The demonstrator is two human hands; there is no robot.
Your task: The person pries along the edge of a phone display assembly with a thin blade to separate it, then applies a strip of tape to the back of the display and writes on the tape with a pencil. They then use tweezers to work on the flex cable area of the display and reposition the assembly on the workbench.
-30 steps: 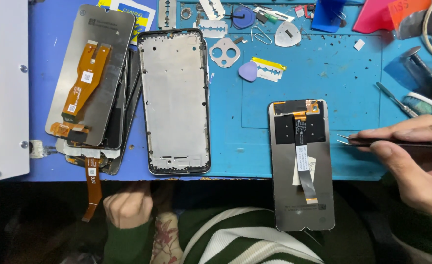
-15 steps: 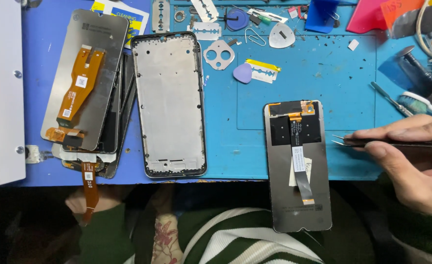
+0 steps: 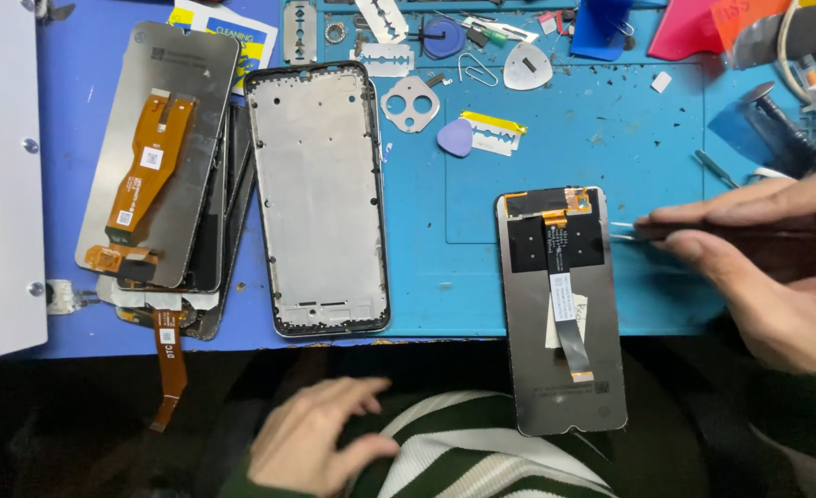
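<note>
A: Item one, the right hand [image 3: 777, 277]?

B: Fingers pressed together, pinching a pair of tweezers [image 3: 634, 231] near their front end. The tips lie flat, pointing away from the palm toward the phone screen [image 3: 563, 309], just short of its upper edge on that side; I cannot tell whether they touch it.

A: The phone screen itself?

B: Face down, just beyond the tweezer tips. Its upper half rests on the blue mat [image 3: 537, 166]; its lower half hangs over the table edge above the lap. Grey back, black patches near the top, a small orange tab at the corner nearest the hand, and a thin ribbon cable [image 3: 565, 314] running down the middle.

A: Handling?

B: Judged light, thin and stiff, with brittle glass and a ribbon that tears easily. Best held by the long side edges, never by the ribbon. The overhang makes it liable to tip.

A: Item two, the left hand [image 3: 320, 443]?

B: Empty, fingers loosely spread, resting low on the striped sweater [image 3: 482, 452], well apart from the screen.

A: Beyond that hand?

B: A bare metal phone frame [image 3: 317, 194], then a stack of screens [image 3: 163, 157] with an orange ribbon.
</note>
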